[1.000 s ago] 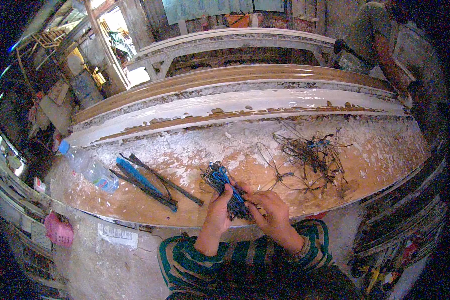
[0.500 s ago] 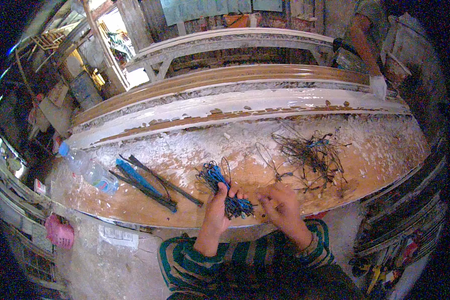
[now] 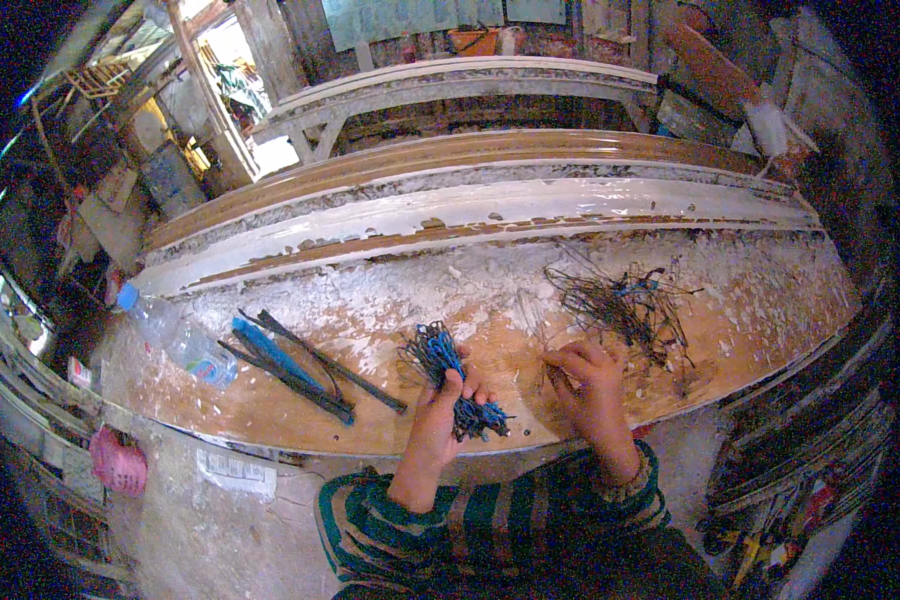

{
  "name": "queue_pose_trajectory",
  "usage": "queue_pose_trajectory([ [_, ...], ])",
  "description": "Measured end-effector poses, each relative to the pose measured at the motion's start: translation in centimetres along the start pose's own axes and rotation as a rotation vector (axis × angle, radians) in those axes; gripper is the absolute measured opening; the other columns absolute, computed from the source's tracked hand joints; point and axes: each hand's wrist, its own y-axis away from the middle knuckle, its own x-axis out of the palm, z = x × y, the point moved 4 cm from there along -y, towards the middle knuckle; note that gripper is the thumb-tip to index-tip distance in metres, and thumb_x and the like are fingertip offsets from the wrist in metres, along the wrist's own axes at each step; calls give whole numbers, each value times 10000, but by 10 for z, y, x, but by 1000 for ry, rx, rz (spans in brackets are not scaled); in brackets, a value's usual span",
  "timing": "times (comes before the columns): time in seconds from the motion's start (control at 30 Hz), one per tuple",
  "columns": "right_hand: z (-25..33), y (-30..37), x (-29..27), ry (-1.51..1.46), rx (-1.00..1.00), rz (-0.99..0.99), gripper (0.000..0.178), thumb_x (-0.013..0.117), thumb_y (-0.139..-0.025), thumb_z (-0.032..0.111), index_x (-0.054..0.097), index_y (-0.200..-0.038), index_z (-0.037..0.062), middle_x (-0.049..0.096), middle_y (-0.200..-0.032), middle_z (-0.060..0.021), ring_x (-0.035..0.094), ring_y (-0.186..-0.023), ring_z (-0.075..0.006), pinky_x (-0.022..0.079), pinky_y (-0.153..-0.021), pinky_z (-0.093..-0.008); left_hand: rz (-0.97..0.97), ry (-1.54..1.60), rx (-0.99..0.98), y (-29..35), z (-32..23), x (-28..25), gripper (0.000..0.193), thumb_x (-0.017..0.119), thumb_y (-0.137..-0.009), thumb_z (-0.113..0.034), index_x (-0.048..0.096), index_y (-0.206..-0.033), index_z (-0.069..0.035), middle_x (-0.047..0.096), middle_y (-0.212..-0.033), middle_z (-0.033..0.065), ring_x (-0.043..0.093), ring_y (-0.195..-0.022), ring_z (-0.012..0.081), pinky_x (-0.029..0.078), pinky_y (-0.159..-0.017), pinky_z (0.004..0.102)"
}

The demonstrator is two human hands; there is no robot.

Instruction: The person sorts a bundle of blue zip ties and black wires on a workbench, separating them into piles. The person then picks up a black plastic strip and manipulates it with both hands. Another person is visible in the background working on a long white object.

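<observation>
Bundle of thin black and blue cords gripped in a person's left hand, over the near edge of a wooden bench. The left fingers are wrapped around the bundle's middle, with the thumb across the front; looped ends fan out above the grip, and more ends spread below it, to the right. The right hand is over the bench, apart from the left, its fingers bent with the tips close together; whether they pinch a strand is too blurred to tell. Just beyond the right hand lies a loose tangle of dark cords with a touch of blue. To the left of the bundle, several long black and blue strips lie slantwise, and further left a clear plastic bottle with a blue cap lies on its side. White flakes and smears cover much of the bench. Along its far side run long white and brown boards, curved by the lens. At the upper right, a co-worker's arm extends toward the end of the boards
</observation>
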Motion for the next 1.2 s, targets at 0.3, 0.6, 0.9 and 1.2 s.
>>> queue_pose_trajectory([
  [0.3, 6, 4, -21, -328, 123, -230, 146, 639, -719, 27, 657, -862, 46, 608, -790, -75, 550, -754, -183, 418, -680, -269, 46, -64, -47, 4, -1, 6, 359, 530, -832, -357, 448, -1014, -59, 399, -679, -15, 440, -669, 137, 416, -759, 338],
  [0.6, 1, 9, -14, -590, 251, -233, 94, 620, -757, 57, 645, -841, 24, 624, -841, -66, 560, -816, -166, 416, -756, -270, 59, -45, -55, 4, 1, 8, 259, 504, -859, -326, 452, -881, -73, 402, -669, -10, 429, -674, 140, 404, -721, 316],
  [0.9, -2, 13, 2, -857, 314, -124, 85, 605, -774, 71, 601, -717, 9, 624, -808, -91, 561, -819, -176, 417, -754, -287, 42, -1, -69, 4, 4, 4, 238, 540, -851, -279, 467, -900, -58, 471, -709, 22, 490, -721, 187, 414, -681, 313],
  [1.2, 6, 14, 12, -533, 216, -128, 65, 650, -732, 74, 615, -711, 24, 622, -740, -71, 544, -738, -157, 412, -650, -273, -87, -208, -125, 8, 6, 3, 247, 564, -840, -267, 510, -933, -45, 567, -843, 65, 546, -805, 173, 459, -706, 304],
])
